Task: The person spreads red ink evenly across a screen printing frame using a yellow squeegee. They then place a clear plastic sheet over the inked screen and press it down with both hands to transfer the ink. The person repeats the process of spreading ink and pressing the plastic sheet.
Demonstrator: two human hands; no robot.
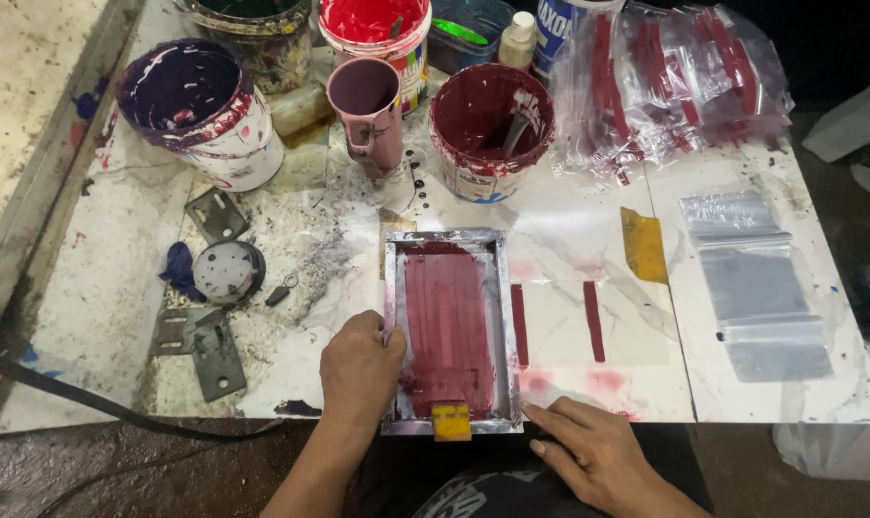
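A small metal-framed printing screen [500, 288] coated with dark red ink lies flat near the table's front edge. My left hand [360, 369] grips its left rail, thumb on the frame. A yellow squeegee [451, 420] rests at the screen's near end, apart from both hands. My right hand [593, 446] lies flat with fingers spread at the table edge, its fingertips touching the frame's near right corner. Two dark red printed stripes [593, 321] lie on the white surface just right of the screen.
Behind stand a maroon ink tub with a stick [491, 125], a pink jug [370, 110], a purple-stained bucket [205, 110] and a red tub [376, 29]. Bagged red-striped pieces [665, 82] pile at back right. A clear plastic bag [756, 283], yellow tape [643, 245] and metal brackets [214, 350] lie around.
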